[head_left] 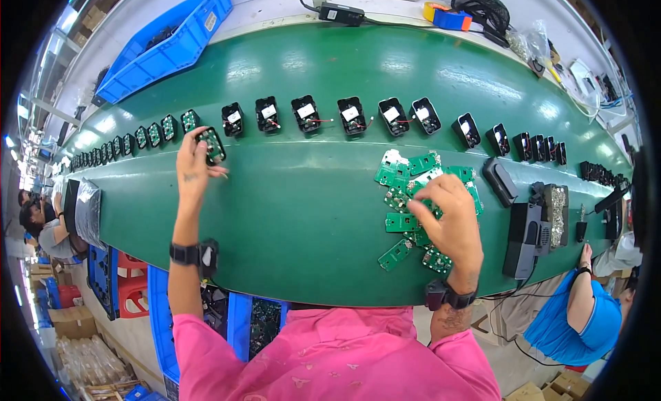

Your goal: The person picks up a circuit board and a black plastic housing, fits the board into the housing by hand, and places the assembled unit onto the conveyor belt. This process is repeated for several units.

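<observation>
My left hand (193, 158) grips a black plastic case (211, 146) with a green circuit board in it, tilted just above the table. Close by it stands a case (190, 120) fitted with a green board, the near end of a long row running to the far left. My right hand (449, 218) is over a loose pile of green circuit boards (399, 223), thumb and fingers curled close together. What they pinch, if anything, is hidden. In front of me, open black cases (305, 114) stand in a row, with white labels inside and thin red wires on several.
A blue bin (162, 46) sits at the back left. To the right are a black device (523, 239), a tray of small metal parts (556, 211) and a black case piece (500, 180). People sit at both ends of the green table (296, 229).
</observation>
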`<action>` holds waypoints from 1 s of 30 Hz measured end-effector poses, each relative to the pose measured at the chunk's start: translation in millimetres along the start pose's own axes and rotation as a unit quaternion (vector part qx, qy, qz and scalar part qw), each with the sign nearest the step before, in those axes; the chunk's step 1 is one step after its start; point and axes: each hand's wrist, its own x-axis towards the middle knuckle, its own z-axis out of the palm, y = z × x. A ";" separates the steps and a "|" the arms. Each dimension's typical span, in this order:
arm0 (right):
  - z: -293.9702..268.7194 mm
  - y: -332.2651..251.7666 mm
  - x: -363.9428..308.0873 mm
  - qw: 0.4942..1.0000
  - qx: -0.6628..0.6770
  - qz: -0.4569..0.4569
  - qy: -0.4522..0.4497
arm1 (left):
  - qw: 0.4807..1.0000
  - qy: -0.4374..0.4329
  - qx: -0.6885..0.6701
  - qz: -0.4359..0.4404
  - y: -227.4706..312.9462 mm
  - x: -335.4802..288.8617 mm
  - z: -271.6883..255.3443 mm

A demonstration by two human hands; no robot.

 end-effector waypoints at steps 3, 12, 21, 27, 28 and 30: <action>-9.9 -5.7 -7.1 0.994 0.002 0.029 -0.110 | 0.999 0.030 -0.014 0.002 -21.2 29.5 -8.0; 10.0 -14.8 -13.8 0.992 -0.035 0.014 -0.121 | 0.993 0.044 0.104 0.045 -32.3 75.0 23.0; 12.0 -12.9 -7.5 0.998 0.027 0.036 0.040 | 0.877 -0.042 0.401 0.261 6.3 66.2 19.4; 20.7 -8.3 -12.9 0.970 0.218 0.092 0.050 | 0.873 -0.113 0.403 0.250 0.7 63.4 13.8; 20.2 -6.1 -13.9 0.955 0.265 0.126 0.042 | 0.872 -0.084 0.399 0.273 5.3 55.7 18.0; 15.0 -4.5 -14.3 0.946 0.285 0.152 0.036 | 0.914 -0.102 0.308 0.242 22.4 26.2 39.9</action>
